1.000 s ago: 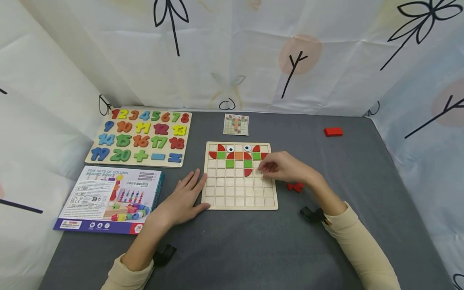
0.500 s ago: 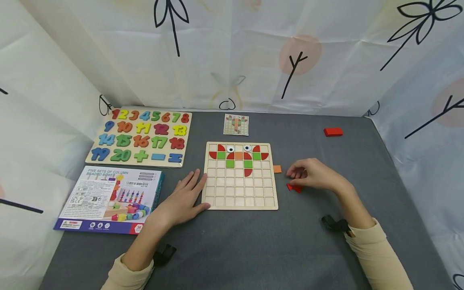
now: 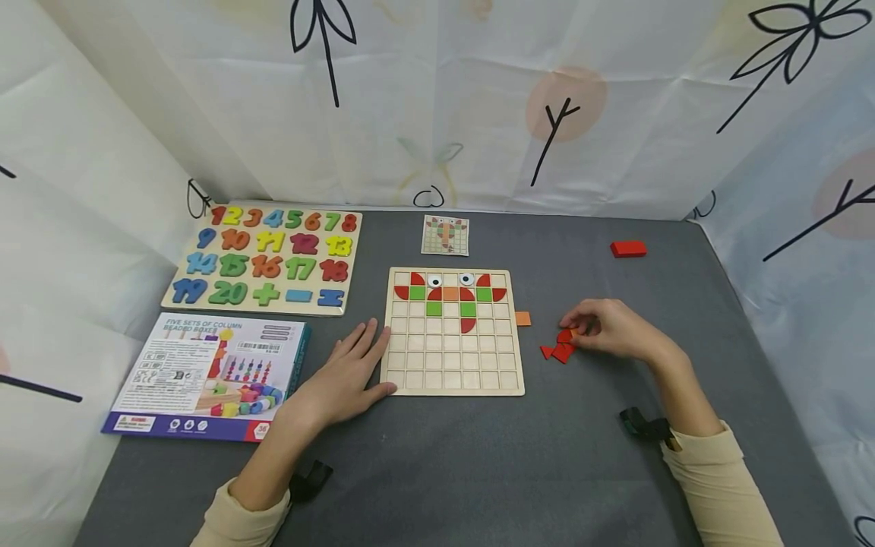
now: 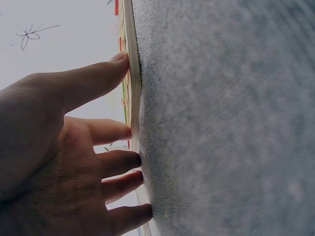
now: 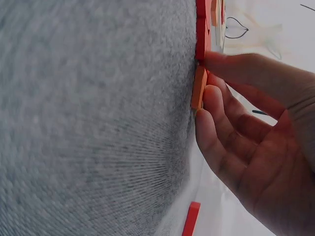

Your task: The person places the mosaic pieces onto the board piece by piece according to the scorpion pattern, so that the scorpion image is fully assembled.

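Observation:
The left hand rests with spread, straight fingers along the left edge of the wooden grid board; in the left wrist view its thumb and fingertips meet the board's edge and the cloth. Red, green and orange tiles and two eye tiles fill part of the board's upper rows. Right of the board, the right hand curls its thumb and fingers round an orange tile lying on the table, touching several small red tiles. Another orange tile lies against the board's right edge.
A small pattern card lies behind the board. A red block sits at the back right. To the left are a number puzzle board and, in front of it, a boxed bead set. White curtains surround the table.
The right hand has left the board's right side and moved right to the red tiles, exposing the orange tile beside the board. More red tiles now show. The left hand stays put.

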